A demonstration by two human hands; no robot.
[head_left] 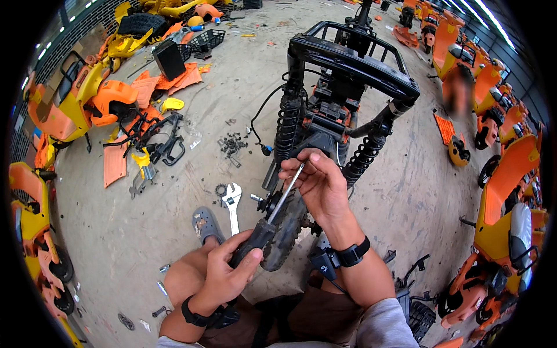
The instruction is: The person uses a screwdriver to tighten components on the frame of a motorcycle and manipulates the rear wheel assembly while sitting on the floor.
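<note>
My left hand (pixel 235 264) grips the black handle of a screwdriver (pixel 261 235), whose steel shaft slants up over the scooter's rear tire (pixel 281 243). My right hand (pixel 313 180) has its fingers curled at the upper end of that shaft, pinching around the tip; anything small there is too hidden to tell. Behind the hands stands a stripped black scooter frame (pixel 354 52) with two coil-spring shocks (pixel 287 124) and exposed mechanism. An adjustable wrench (pixel 232 209) lies on the floor left of the tire, near a loose sprocket (pixel 220 190).
Orange and yellow scooters (pixel 493 197) line the right side, with more (pixel 75 110) at the left. A pile of loose panels, black frame parts (pixel 159 142) and crates (pixel 203 40) lies at upper left. Small bolts (pixel 232 145) are scattered on the floor (pixel 139 232). My sandalled foot (pixel 204 223) is beside the wrench.
</note>
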